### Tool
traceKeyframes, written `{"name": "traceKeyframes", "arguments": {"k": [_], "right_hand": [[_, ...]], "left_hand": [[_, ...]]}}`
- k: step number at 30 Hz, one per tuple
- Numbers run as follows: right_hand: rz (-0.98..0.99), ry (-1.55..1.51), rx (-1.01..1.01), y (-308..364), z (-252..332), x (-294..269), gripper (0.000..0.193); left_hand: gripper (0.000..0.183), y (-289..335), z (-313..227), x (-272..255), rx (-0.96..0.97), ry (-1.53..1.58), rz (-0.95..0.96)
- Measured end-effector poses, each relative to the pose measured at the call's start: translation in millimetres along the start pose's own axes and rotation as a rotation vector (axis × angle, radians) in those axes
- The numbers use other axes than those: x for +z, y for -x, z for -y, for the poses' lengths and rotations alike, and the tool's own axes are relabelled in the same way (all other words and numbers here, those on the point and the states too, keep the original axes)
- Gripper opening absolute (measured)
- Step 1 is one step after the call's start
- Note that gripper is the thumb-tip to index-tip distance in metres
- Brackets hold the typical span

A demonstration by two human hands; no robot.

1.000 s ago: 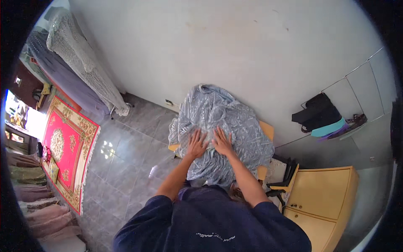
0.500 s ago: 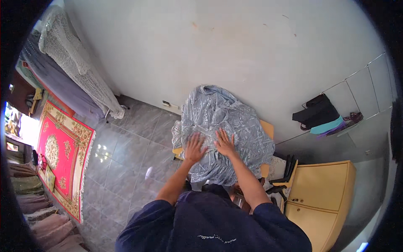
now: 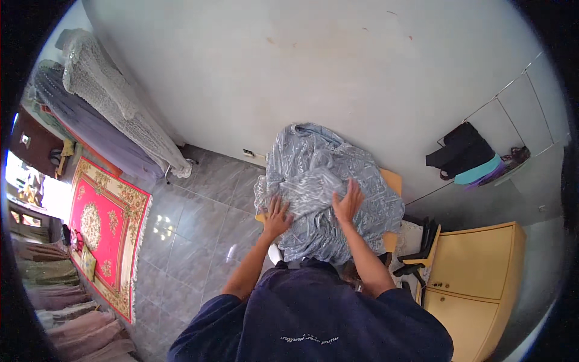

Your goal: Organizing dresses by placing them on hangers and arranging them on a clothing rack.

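Note:
A silvery grey-blue cloth with a shiny lace-like pattern [image 3: 377, 202] is spread in soft wrinkles over a light wooden table [image 3: 392, 181], hiding most of it. A raised, bunched fold of the same cloth lies between my hands. My left hand [image 3: 277, 217] rests at the cloth's left side, fingers spread and pointing away from me. To the right of the fold, my right hand [image 3: 348, 203] is tilted on its edge, thumb apart and fingers stretched out. Neither hand grips anything that I can see. White lace trim [image 3: 260, 193] shows at the table's left edge.
A pale wall [image 3: 241, 78] rises behind the table. Sheer garments [image 3: 114, 99] hang at the left, above a red floral rug [image 3: 96, 226] on grey tiles. At the right are a yellow cabinet [image 3: 467, 259] and a wire rack with a black cloth [image 3: 464, 151].
My right hand has moved right and turned onto its edge. The cloth between the hands has bunched into a raised fold. My left hand stays nearly in place; the view has shifted slightly.

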State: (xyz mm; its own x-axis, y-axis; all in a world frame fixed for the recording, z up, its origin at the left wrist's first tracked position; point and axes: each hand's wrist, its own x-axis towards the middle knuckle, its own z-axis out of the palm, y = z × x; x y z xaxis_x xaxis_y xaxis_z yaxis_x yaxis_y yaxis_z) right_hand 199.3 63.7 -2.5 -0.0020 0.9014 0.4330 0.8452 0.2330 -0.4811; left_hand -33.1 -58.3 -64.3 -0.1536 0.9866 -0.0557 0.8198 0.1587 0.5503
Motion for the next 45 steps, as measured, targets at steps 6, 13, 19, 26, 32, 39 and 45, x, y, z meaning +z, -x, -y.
{"name": "traceKeyframes", "arguments": {"k": [6, 13, 19, 26, 32, 39, 45], "right_hand": [[0.019, -0.313, -0.029, 7, 38, 7, 0.020], [0.521, -0.703, -0.373, 36, 109, -14, 0.024], [0.383, -0.676, -0.573, -2, 105, -17, 0.036], [0.655, -0.394, -0.717, -74, 15, 42, 0.045], [0.089, -0.302, -0.052, -79, -13, 61, 0.052], [0.740, -0.465, -0.903, -6, 74, 28, 0.059], [0.654, -0.277, -0.613, -51, -93, 12, 0.059]], "left_hand": [[0.050, -26, -7, -16, -0.171, 0.164, -0.105], [0.070, -41, -30, -54, -0.569, 0.498, -0.109], [0.045, -34, -7, -67, -0.402, 0.760, -0.356], [0.037, -22, -40, -78, -0.342, 0.473, -0.561], [0.039, 3, -17, -57, -0.367, 0.561, -0.502], [0.046, -6, -28, -65, -0.466, 0.405, -0.581], [0.058, -54, 33, -85, -0.436, 0.164, -0.579]]}}
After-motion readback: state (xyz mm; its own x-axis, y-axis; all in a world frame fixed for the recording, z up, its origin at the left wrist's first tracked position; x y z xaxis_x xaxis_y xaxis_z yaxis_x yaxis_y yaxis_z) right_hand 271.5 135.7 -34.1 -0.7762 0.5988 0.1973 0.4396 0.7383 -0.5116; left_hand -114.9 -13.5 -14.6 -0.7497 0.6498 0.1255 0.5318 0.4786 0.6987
